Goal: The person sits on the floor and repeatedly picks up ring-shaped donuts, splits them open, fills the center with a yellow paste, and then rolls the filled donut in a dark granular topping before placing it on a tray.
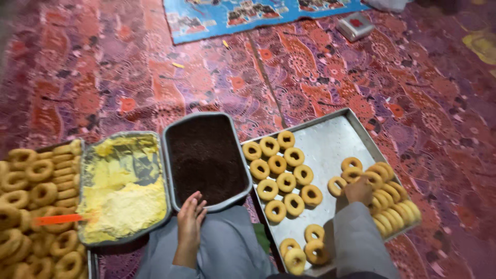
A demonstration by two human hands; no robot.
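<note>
On the patterned red floor mat (330, 77), my left hand (190, 217) rests with loose, empty fingers on the dark crumb tray (206, 155), while my right hand (358, 190) closes on a ring biscuit (361, 178) in the steel tray (330, 139); I judge a light pinch keeps it whole.

Single view, head-worn camera: looks steeply down from above the seated person's lap onto a patterned floor covering (320, 77). Close range. Trays fill the lower half of the frame; blue printed mat (243, 15) at the upper edge. No second view shares the scene.
</note>
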